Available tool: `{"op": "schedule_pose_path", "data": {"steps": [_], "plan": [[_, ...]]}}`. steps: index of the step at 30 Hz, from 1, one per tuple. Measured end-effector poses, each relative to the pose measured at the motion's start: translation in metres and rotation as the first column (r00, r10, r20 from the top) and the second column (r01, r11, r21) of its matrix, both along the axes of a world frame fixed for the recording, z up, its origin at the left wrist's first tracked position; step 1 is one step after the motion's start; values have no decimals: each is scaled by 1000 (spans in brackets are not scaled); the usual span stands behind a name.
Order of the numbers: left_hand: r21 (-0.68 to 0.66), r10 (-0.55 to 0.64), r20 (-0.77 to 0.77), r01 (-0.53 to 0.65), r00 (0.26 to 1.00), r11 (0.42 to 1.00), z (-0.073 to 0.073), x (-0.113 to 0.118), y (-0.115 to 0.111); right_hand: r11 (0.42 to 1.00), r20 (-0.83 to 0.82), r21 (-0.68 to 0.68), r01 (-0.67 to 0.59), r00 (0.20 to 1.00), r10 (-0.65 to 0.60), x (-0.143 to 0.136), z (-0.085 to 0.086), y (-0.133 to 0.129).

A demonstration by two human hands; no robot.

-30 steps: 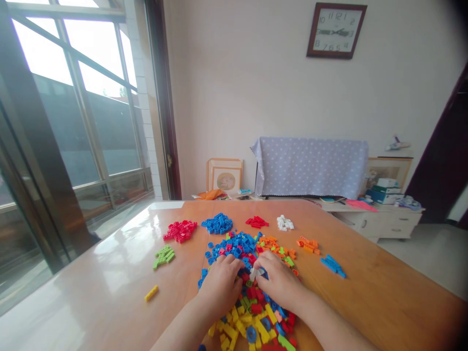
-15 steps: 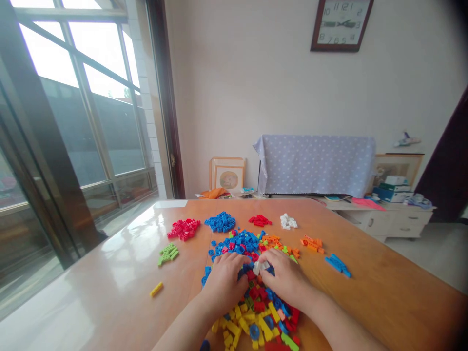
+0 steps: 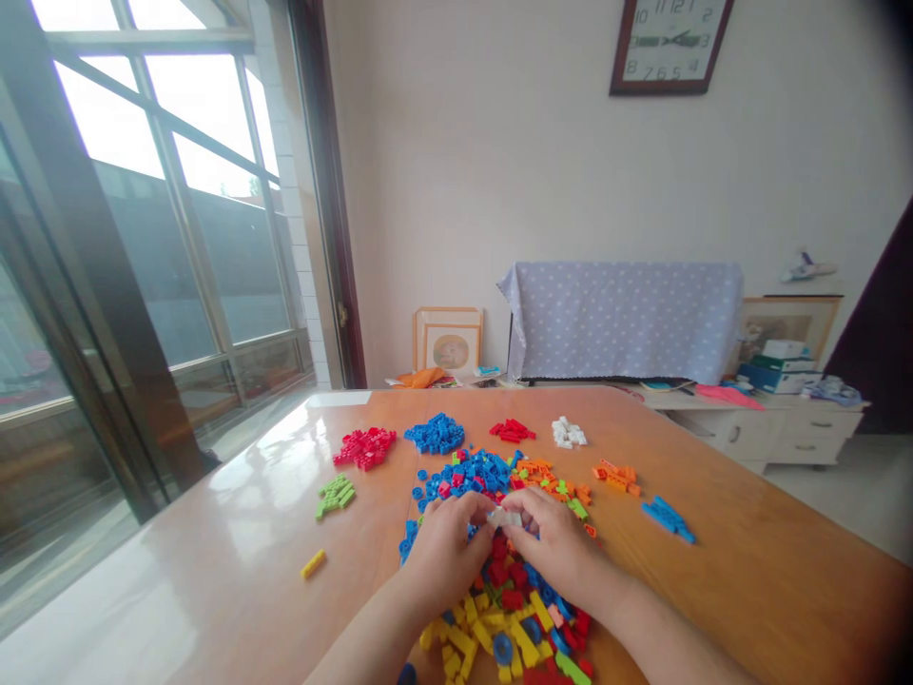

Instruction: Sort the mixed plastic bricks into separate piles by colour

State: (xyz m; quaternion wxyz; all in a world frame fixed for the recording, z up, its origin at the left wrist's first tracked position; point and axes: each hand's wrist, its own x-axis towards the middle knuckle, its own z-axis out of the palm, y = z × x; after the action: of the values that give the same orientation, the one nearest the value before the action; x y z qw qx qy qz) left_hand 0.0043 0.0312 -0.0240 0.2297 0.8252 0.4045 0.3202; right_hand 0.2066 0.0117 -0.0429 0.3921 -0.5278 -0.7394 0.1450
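Over the mixed pile of toy building bricks (image 3: 514, 571), my left hand (image 3: 451, 540) and my right hand (image 3: 548, 533) meet with fingertips nearly touching. White building bricks (image 3: 506, 518) sit pinched between them, the left fingers on one end and the right fingers on the other. How many white pieces there are I cannot make out. Blue bricks (image 3: 481, 471) lie just beyond my fingers, and yellow bricks (image 3: 471, 637) lie below my wrists. Part of the pile is hidden under both hands.
Sorted groups ring the pile on the wooden table (image 3: 242, 590): pink-red bricks (image 3: 365, 448), green (image 3: 335, 496), blue (image 3: 435, 434), red (image 3: 512, 431), white (image 3: 569, 433), orange (image 3: 617, 477) and light-blue bricks (image 3: 669, 519). One yellow brick (image 3: 313, 564) lies alone at left.
The white bricks, held mostly by my right fingers before, now sit between both hands, which have drawn closer together. The view has shifted slightly, and the sorted groups look the same.
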Motion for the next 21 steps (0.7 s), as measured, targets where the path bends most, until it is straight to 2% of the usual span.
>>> {"op": "schedule_pose_path", "data": {"steps": [4,9,13,17,19,21], "plan": [[-62,-19,88,25,996,998,0,0,2,999,-63,-51,-11,998,8,1,-1,-1],[-83,-59,174,75,983,994,4,-1,0,999,-72,7,-34,997,34,-1,7,-6],[-174,-19,281,70,960,982,3,0,1,998,-102,8,-63,993,64,-5,9,-9],[-315,1,441,153,898,937,0,3,5,995,-208,-53,-88,975,75,-7,9,-10],[-345,15,489,178,872,921,-2,4,7,997,-189,-45,-69,980,59,-8,11,-12],[-343,46,496,146,867,928,-4,4,10,999,-141,-19,-48,989,45,-9,14,-15]]}}
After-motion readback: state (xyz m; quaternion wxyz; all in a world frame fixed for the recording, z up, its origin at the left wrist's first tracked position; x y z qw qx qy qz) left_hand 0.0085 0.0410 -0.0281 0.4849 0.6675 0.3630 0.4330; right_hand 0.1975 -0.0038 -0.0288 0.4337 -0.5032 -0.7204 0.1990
